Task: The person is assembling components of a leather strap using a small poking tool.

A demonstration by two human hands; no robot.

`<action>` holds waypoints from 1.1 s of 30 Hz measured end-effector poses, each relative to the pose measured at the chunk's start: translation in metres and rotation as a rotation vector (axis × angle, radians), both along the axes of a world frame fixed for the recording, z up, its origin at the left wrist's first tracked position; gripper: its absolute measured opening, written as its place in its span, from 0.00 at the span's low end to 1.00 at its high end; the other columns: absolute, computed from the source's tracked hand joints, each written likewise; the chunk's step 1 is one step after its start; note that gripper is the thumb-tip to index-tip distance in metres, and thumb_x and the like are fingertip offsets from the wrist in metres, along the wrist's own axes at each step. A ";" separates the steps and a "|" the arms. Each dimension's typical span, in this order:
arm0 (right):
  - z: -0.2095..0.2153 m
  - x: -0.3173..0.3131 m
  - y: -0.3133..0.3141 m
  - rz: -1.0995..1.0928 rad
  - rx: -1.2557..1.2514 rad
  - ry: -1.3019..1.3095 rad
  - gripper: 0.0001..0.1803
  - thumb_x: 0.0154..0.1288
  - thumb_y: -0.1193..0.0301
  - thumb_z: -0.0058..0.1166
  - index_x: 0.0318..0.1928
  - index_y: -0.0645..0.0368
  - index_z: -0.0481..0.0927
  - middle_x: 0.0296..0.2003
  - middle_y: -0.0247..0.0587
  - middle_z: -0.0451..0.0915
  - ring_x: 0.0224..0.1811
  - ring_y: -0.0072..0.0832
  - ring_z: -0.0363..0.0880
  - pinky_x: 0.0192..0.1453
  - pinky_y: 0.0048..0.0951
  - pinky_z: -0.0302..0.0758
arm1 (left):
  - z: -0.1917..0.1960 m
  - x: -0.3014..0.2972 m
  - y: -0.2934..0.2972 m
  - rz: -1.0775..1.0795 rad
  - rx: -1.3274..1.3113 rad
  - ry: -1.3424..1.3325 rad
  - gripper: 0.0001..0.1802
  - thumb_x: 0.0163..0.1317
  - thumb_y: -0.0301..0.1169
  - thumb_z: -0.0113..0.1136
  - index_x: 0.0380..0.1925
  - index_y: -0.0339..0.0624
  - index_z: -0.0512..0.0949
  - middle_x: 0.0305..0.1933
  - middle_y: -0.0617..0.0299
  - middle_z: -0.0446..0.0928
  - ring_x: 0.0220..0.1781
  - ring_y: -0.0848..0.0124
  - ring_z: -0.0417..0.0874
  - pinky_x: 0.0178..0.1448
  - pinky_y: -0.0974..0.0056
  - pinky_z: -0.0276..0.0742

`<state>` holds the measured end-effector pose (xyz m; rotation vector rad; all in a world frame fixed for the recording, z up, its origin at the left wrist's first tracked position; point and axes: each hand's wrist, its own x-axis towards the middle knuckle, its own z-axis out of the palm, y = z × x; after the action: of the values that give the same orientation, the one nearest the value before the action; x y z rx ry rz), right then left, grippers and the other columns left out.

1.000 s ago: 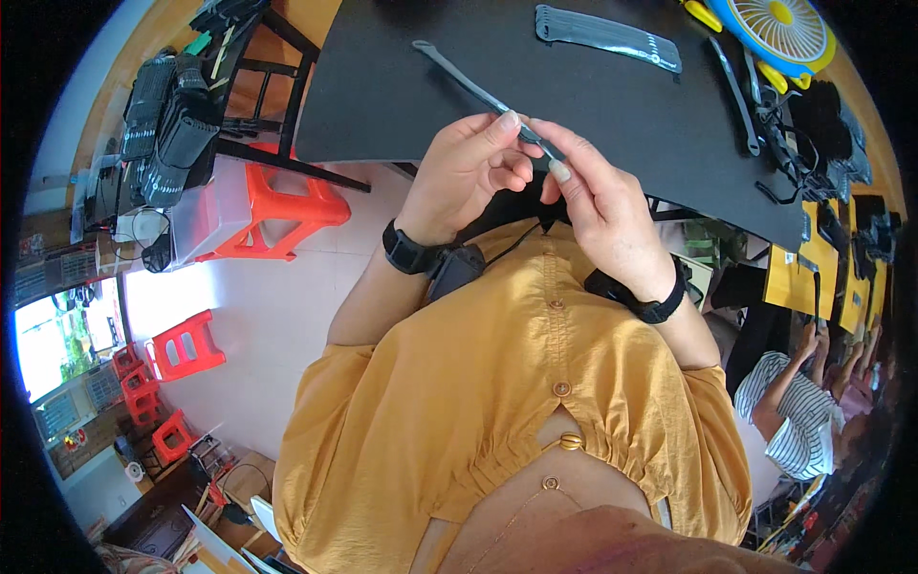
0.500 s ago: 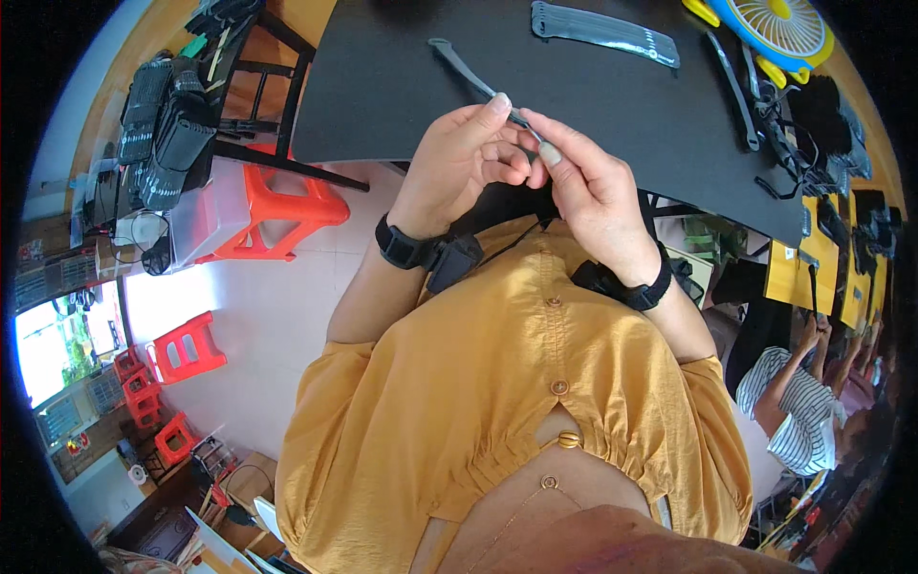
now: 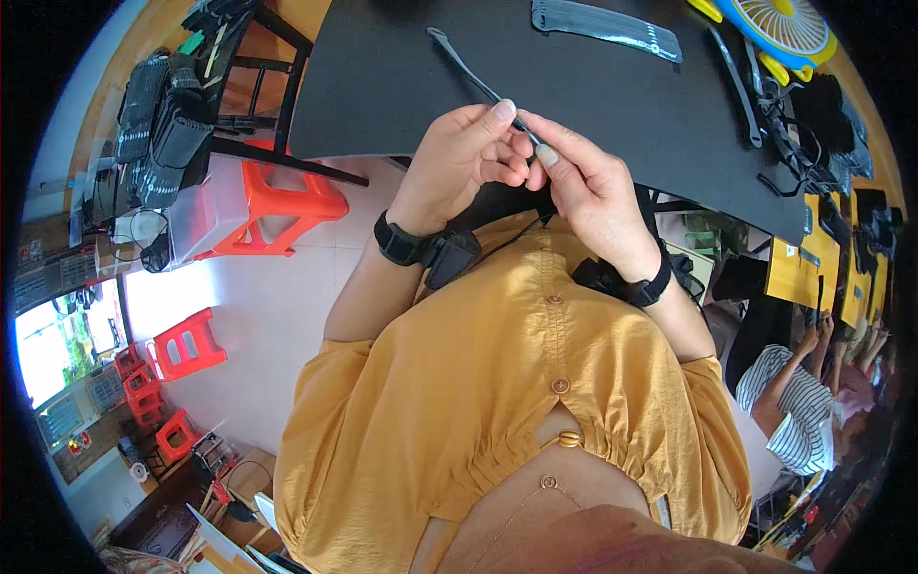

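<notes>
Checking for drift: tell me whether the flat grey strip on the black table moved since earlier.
No. The flat grey strip lies at the same spot on the black table, near its far edge.

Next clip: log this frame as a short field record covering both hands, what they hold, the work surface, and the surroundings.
left hand: left hand, fingers pinching the thin dark strip near its lower end
right hand: right hand, fingertips meeting the left hand's on the same strip
strip: slim, dark, slanting up and left over the black table
on table: flat dark bar at the far edge; blue and yellow fan at the far right
wrists: black band on each
floor: orange stool to the left
nearby: person in striped sleeve, lower right
</notes>
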<state>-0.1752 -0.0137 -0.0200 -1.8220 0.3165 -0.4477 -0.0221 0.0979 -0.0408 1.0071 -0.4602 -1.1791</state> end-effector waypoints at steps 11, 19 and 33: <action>-0.004 0.000 -0.006 -0.034 -0.022 -0.070 0.22 0.67 0.85 0.43 0.57 0.56 0.80 0.50 0.40 0.81 0.31 0.18 0.78 0.33 0.20 0.77 | 0.005 -0.020 -0.001 0.266 0.183 -0.876 0.16 0.69 0.39 0.59 0.34 0.34 0.74 0.24 0.61 0.76 0.22 0.77 0.80 0.26 0.71 0.76; -0.002 -0.004 -0.007 0.045 0.147 -0.036 0.23 0.67 0.86 0.41 0.57 0.56 0.80 0.57 0.40 0.78 0.28 0.16 0.76 0.30 0.17 0.75 | -0.004 -0.024 0.000 0.247 0.005 -0.930 0.11 0.75 0.33 0.47 0.38 0.35 0.70 0.25 0.62 0.76 0.23 0.78 0.78 0.27 0.73 0.74; -0.009 -0.004 -0.004 0.043 0.299 -0.055 0.20 0.69 0.84 0.42 0.56 0.58 0.80 0.58 0.41 0.77 0.25 0.15 0.74 0.30 0.17 0.76 | -0.028 -0.030 -0.006 0.309 -0.122 -0.660 0.10 0.75 0.31 0.45 0.36 0.37 0.67 0.22 0.62 0.74 0.19 0.79 0.74 0.22 0.74 0.69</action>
<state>-0.1790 -0.0181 -0.0292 -1.5201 0.2891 -0.3975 -0.0517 0.0921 -0.0689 1.3001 -0.8475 -0.5159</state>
